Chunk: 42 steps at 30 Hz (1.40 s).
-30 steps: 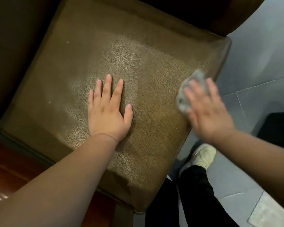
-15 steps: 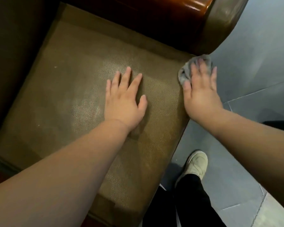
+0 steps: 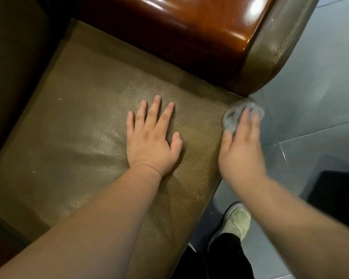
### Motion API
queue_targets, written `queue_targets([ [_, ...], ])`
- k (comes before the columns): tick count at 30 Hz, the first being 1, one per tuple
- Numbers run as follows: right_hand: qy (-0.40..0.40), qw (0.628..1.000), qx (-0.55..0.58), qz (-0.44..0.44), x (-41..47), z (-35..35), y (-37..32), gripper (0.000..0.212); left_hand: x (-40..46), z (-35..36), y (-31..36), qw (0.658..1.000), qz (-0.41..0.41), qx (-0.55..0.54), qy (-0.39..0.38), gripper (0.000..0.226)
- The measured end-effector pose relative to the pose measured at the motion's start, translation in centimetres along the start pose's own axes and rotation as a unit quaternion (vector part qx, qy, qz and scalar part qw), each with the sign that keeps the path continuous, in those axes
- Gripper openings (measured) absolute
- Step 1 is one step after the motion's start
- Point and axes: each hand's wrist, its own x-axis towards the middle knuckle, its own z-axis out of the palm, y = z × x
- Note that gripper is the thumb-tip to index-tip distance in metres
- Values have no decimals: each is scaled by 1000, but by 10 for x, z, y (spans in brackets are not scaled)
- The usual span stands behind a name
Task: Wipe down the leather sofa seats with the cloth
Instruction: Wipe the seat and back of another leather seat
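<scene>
While left hand (image 3: pixel 152 144) lies flat — right hand (image 3: pixel 241 152), fingers straight, on one cloth (image 3: pixel 233 117)

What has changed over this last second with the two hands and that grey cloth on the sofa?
The right hand has slid the small grey cloth along the front edge of the olive-brown leather seat cushion, up to the corner by the glossy brown armrest. Nothing was picked up or let go. The left hand still rests flat on the cushion, fingers spread.
</scene>
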Motion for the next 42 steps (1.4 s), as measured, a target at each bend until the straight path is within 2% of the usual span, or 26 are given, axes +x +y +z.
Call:
queue_targets([
  [2,-28,981,-104,-160,-56,4,-5,69,1,-10,0,999,1,-4,-34,73],
  [3,-70,960,-145,-230,-77,4,-3,73,1,-16,0,998,4,-11,-59,73],
  [4,-130,945,-153,-260,-87,-2,1,76,-1,-24,-1,996,6,-23,-90,73],
  [6,-227,931,-123,-258,-81,-25,6,73,-14,-40,-6,985,1,-53,-163,71],
  [8,-284,921,-122,-238,-65,-56,-8,64,-36,-66,-18,963,-23,-85,-256,67],
  [11,-310,915,-163,-201,-43,-111,-64,57,-75,-130,-47,911,-57,-98,-397,57],
  [13,-309,914,-188,-185,-41,-148,-109,54,-100,-182,-67,891,-66,-69,-443,56],
  [20,-311,895,-221,-231,-78,-210,-241,50,-145,-350,-133,927,-153,-96,-329,55],
  [23,-345,873,-220,-264,-102,-209,-288,51,-157,-397,-158,930,-194,-97,-296,55],
  [25,-348,849,-236,-319,-115,-208,-316,45,-168,-416,-169,925,-242,-116,-268,54],
  [29,-348,784,-289,-424,-127,-212,-363,38,-200,-432,-173,901,-323,-163,-238,53],
  [34,-348,727,-309,-504,-112,-229,-417,43,-231,-448,-160,865,-405,-220,-200,54],
  [39,-367,698,-282,-547,-93,-255,-474,42,-239,-486,-154,826,-496,-251,-94,51],
  [42,-368,663,-285,-586,-88,-271,-509,34,-240,-504,-152,800,-537,-267,-33,49],
])
